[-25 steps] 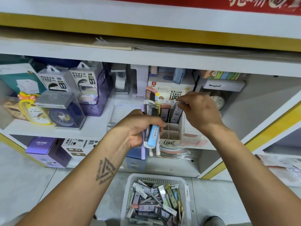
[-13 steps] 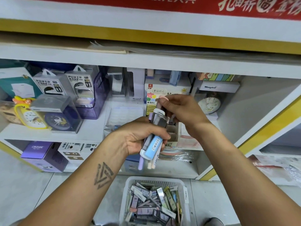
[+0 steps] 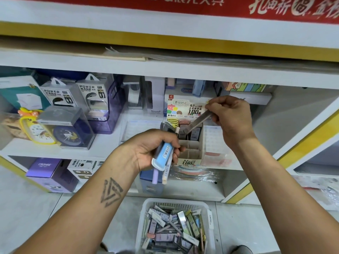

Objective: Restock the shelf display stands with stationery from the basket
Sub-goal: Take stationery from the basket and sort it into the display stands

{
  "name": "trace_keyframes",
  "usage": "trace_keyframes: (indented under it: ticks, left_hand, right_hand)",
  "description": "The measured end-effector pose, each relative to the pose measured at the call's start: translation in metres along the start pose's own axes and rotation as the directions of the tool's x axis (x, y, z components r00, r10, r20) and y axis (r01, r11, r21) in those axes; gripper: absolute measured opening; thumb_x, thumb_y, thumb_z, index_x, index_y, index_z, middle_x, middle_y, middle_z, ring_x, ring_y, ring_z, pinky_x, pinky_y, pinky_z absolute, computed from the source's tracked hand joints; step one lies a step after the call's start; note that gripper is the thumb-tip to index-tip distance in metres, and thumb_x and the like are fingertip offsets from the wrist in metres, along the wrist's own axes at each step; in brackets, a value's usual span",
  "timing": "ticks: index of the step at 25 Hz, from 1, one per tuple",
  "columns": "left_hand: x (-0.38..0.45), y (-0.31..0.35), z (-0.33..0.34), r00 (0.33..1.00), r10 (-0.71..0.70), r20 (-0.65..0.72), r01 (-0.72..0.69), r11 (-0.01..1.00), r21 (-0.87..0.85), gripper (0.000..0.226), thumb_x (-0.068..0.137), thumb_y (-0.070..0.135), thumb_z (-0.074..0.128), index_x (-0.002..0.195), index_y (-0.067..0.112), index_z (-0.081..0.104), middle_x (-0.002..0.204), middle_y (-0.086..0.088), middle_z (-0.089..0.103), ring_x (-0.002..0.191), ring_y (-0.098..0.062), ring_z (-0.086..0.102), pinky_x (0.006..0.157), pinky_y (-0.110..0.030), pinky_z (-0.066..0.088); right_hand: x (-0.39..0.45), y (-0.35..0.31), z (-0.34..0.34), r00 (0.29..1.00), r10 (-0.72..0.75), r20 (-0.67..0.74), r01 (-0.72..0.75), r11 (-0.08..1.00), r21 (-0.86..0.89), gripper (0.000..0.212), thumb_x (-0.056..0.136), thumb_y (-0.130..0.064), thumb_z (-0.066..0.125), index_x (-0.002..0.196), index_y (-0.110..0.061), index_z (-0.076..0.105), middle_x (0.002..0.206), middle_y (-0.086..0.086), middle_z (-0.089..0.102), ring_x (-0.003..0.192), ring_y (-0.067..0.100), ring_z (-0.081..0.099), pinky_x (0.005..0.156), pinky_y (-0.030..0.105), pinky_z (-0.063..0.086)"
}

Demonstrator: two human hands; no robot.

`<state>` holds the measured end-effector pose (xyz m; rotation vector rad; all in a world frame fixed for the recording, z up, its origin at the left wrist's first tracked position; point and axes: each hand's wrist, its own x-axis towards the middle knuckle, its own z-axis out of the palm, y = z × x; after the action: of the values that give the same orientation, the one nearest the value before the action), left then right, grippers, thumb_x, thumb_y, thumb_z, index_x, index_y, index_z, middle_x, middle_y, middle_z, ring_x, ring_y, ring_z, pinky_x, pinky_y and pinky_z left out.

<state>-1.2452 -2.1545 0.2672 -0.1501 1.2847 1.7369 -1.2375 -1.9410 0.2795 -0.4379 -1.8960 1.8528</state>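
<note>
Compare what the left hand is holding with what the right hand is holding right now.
The left hand grips a bundle of stationery, several pieces, held in front of the display stand. The right hand pinches a single lead case, tilted with its lower end over the stand's back compartments. The bundle shows light blue and lilac; the case looks grey. Both are slim pieces.

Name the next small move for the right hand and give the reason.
Probably lower the lead case down into the display stand. The right hand pinches its upper end, and its lower tip already points into the back row beside the cases standing there. The left hand grips more stock, waiting its turn.
</note>
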Motion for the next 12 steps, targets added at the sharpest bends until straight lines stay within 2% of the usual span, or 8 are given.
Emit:
trace_keyframes:
  ticks: [3,6,8,9,11,12]
  left_hand:
    - [0.001,0.004,-0.003,0.998,0.043,-0.042,-0.044,0.999,-0.030,0.013,0.079,-0.011,0.054,0.082,0.002,0.053,0.082,-0.024,0.063,0.056,-0.019,0.053,0.049,-0.027,0.052]
    - [0.002,0.005,-0.002,0.995,0.072,-0.066,-0.075,0.996,-0.050,0.011,0.080,-0.008,0.059,0.087,0.001,0.057,0.076,-0.020,0.060,0.056,-0.020,0.057,0.051,-0.027,0.054]
    - [0.002,0.004,-0.002,0.995,0.076,-0.068,-0.078,0.996,-0.033,0.013,0.076,-0.006,0.067,0.087,-0.001,0.061,0.072,-0.017,0.061,0.055,-0.020,0.061,0.051,-0.028,0.055]
    - [0.001,0.003,-0.002,0.995,0.076,-0.065,-0.077,0.997,-0.014,0.015,0.072,-0.004,0.070,0.085,-0.001,0.063,0.070,-0.015,0.063,0.055,-0.020,0.062,0.051,-0.028,0.055]
    - [0.002,0.002,-0.001,0.995,0.074,-0.060,-0.073,0.997,0.020,0.016,0.067,-0.001,0.075,0.080,0.000,0.067,0.068,-0.012,0.064,0.054,-0.018,0.063,0.050,-0.028,0.055]
    - [0.002,0.002,-0.001,0.996,0.071,-0.061,-0.069,0.997,0.026,0.014,0.066,0.000,0.077,0.077,0.001,0.068,0.067,-0.011,0.064,0.053,-0.017,0.062,0.049,-0.027,0.054]
  right_hand:
    - [-0.005,0.000,0.002,0.989,-0.102,0.110,0.120,0.978,-0.169,0.016,0.080,-0.012,0.082,0.087,-0.002,0.073,0.068,0.010,0.070,0.053,0.014,0.063,0.054,0.021,0.051]
    - [-0.009,0.005,0.011,0.963,-0.122,0.241,0.192,0.937,-0.291,0.011,0.081,-0.004,0.078,0.091,-0.005,0.072,0.080,0.008,0.075,0.070,0.015,0.073,0.070,0.028,0.059]
    - [-0.011,0.011,0.015,0.925,-0.211,0.315,0.338,0.836,-0.433,0.009,0.087,-0.002,0.068,0.093,-0.007,0.071,0.082,0.005,0.075,0.077,0.017,0.074,0.079,0.038,0.060]
    - [-0.013,0.015,0.015,0.894,-0.275,0.355,0.430,0.750,-0.503,0.009,0.090,-0.004,0.065,0.094,-0.008,0.072,0.083,0.003,0.075,0.077,0.016,0.072,0.079,0.040,0.059]
    - [-0.016,0.021,0.017,0.844,-0.349,0.406,0.535,0.580,-0.614,0.011,0.092,-0.015,0.067,0.102,-0.013,0.072,0.091,0.002,0.076,0.078,0.017,0.069,0.076,0.038,0.057]
    - [-0.016,0.024,0.018,0.837,-0.352,0.419,0.548,0.537,-0.642,0.014,0.093,-0.020,0.068,0.105,-0.015,0.070,0.093,0.002,0.075,0.079,0.020,0.069,0.073,0.037,0.057]
